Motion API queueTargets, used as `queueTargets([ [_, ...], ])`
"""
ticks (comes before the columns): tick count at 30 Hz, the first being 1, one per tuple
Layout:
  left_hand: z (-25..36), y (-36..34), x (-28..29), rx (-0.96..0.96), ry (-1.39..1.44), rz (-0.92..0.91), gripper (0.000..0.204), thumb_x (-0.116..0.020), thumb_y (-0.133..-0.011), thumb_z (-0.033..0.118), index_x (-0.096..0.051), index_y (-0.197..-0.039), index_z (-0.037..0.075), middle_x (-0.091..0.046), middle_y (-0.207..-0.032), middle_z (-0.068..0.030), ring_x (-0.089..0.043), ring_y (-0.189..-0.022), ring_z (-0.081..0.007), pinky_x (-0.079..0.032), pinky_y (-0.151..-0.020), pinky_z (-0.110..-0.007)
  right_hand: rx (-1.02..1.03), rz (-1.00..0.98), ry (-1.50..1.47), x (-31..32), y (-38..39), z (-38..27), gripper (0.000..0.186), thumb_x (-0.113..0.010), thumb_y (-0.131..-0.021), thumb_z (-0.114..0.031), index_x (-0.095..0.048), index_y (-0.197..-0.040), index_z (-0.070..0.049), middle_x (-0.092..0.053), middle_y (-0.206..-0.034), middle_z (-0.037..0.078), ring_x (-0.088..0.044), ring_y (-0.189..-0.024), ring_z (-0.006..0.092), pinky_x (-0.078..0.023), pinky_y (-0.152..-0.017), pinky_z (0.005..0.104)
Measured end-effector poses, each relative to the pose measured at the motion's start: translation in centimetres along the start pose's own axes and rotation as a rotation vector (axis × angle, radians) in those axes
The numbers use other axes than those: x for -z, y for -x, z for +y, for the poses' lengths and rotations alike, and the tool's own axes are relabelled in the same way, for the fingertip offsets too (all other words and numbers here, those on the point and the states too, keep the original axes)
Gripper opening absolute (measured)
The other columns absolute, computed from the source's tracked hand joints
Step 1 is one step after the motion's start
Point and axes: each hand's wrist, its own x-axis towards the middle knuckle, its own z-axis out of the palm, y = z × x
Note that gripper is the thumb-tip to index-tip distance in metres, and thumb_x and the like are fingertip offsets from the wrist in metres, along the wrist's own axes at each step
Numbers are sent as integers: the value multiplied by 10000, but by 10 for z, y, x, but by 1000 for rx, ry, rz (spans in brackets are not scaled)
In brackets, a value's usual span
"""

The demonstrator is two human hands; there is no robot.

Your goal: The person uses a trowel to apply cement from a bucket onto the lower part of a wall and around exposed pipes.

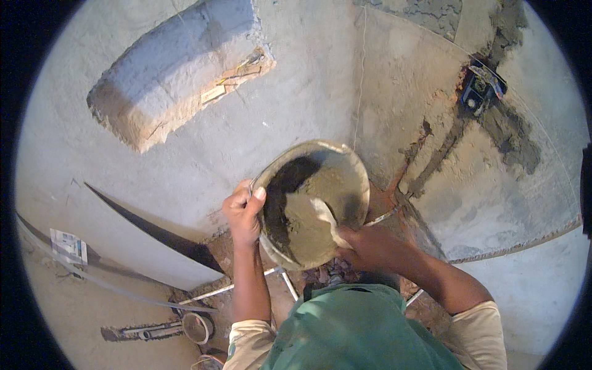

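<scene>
In front of my body I hold a round metal pan [356,191] tilted, with wet grey mortar [311,237] in its bottom and up one side. My left hand [244,211] is closed on the pan's left rim, thumb on top. At the pan's lower right, my right hand [353,244] is closed round a pale, curved, flat piece [323,211] that reaches into the mortar. What kind of tool this piece is, I cannot tell. The fingers of my right hand are partly hidden.
A recess [185,68] is cut into the grey wall at upper left. On the right wall sits a dark electrical box [478,92] with mortar-filled channels around it. White pipes [288,285] run below the pan. A small round container [197,328] stands at lower left.
</scene>
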Motion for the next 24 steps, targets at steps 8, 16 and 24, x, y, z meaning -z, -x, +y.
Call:
queueTargets([
  [8,11,3,-25,-27,-49,-20,353,-672,-745,85,-410,-514,29,-550,-734,-59,-427,-677,-114,-324,-609,-268,-123,79,313,1,-10,8,335,-480,-870,-259,-481,-1103,-18,-619,-752,228,-633,-724,391,-508,-632,487],
  [16,7,14,-27,-64,-61,-81,404,-673,-746,84,-354,-503,45,-531,-694,-50,-403,-631,-108,-314,-565,-272,-261,84,225,31,10,1,334,-536,-849,-245,-468,-1042,19,-626,-745,226,-641,-715,378,-516,-608,469],
  [24,10,15,-19,-70,-98,-63,373,-671,-752,69,-381,-521,33,-564,-726,-61,-429,-656,-105,-331,-582,-257,-160,55,332,18,38,26,520,-558,-839,-419,-480,-1136,1,-623,-845,236,-613,-817,402,-485,-693,486],
])
